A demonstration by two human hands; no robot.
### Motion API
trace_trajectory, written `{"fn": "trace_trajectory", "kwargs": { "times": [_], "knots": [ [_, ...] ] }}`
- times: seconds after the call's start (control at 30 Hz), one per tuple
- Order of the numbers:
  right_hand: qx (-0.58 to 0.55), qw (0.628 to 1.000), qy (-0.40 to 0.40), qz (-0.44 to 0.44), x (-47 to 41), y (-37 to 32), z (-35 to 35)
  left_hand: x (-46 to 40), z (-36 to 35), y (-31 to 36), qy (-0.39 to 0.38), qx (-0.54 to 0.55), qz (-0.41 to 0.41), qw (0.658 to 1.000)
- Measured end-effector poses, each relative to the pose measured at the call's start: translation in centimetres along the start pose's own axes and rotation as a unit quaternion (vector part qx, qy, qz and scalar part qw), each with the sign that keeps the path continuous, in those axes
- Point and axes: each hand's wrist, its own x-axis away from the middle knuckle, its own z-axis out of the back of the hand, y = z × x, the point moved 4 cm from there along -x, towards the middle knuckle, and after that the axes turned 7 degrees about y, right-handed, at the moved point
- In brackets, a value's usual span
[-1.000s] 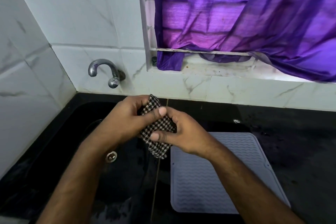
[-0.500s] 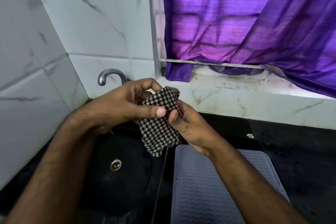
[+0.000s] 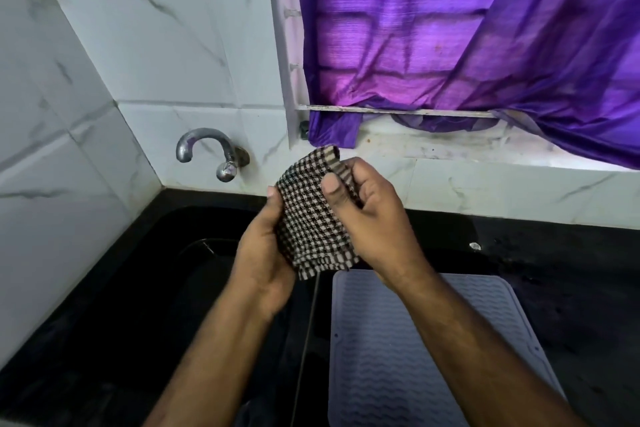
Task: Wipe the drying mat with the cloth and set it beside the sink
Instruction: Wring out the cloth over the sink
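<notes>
step: readying cloth (image 3: pixel 313 218) | left hand (image 3: pixel 263 253) and right hand (image 3: pixel 374 215) both grip it above sink (image 3: pixel 138 288) | next: press cloth onto mat (image 3: pixel 415 357), probably

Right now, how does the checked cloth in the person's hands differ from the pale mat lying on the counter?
The cloth is a black-and-white check; the mat is plain pale grey-lilac with wavy ridges. The cloth is small, bent and held up in the air by the left hand and right hand; the mat is far larger and lies flat on the dark counter, untouched. Both sit just right of the sink.
</notes>
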Motion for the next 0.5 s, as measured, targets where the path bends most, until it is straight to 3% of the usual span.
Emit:
{"fn": "trace_trajectory", "kwargs": {
  "times": [0.1,0.2,0.33,0.43,0.5],
  "knots": [
    [-0.072,0.997,-0.023,-0.022,0.7,0.5,-0.4,0.4,-0.9,1.4,0.009,-0.003,-0.116,0.993],
    [-0.191,0.977,-0.013,-0.098,1.3,1.1,-1.2,1.4,-2.2,2.1,-0.043,-0.021,-0.149,0.988],
    [-0.015,0.995,0.033,-0.088,1.1,2.4,-1.4,2.1,-2.7,3.0,-0.050,-0.108,-0.219,0.968],
    [0.181,0.975,0.122,0.036,0.3,2.7,0.5,2.2,-2.2,3.5,-0.044,-0.180,-0.285,0.940],
    [0.214,0.965,0.133,0.066,0.3,2.5,1.2,1.9,-1.7,3.6,-0.038,-0.217,-0.326,0.919]
  ]
}}
